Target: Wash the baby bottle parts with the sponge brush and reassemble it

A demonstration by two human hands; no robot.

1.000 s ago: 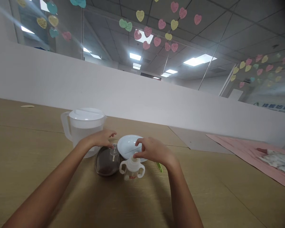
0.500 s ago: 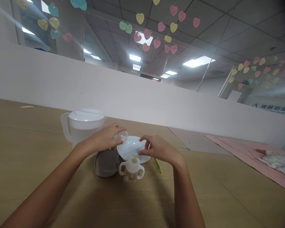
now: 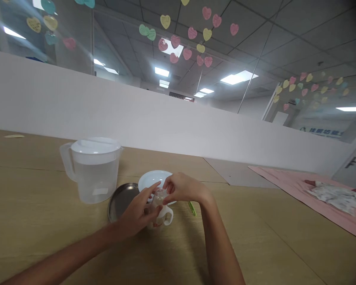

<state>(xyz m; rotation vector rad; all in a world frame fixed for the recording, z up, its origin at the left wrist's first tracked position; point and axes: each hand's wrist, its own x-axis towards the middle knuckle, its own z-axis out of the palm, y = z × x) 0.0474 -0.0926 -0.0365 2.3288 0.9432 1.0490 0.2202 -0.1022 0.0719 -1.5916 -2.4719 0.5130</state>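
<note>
A small baby bottle (image 3: 158, 223) with white side handles stands upright on the table, with a clear dome-shaped cap (image 3: 159, 195) over its top. My left hand (image 3: 141, 209) is round the cap and upper bottle from the left, thumb in front, and covers the left handle. From the right, my right hand (image 3: 180, 188) has its bent fingers and thumb at the cap's right side. Just behind the bottle sits a white bowl (image 3: 151, 178), partly hidden by both hands. To the left lies a round metal dish (image 3: 123, 200).
A lidded clear pitcher (image 3: 96, 178) of liquid stands at the back left. A green-handled utensil (image 3: 192, 208) lies right of the bottle. On the far right, a pink cloth (image 3: 287, 183) bears a patterned garment (image 3: 334, 197). A white partition (image 3: 166, 122) runs behind the table.
My left hand has brought the clear cap down and right onto the bottle's top. My right hand has come in beside it. The view has shifted somewhat to the right.
</note>
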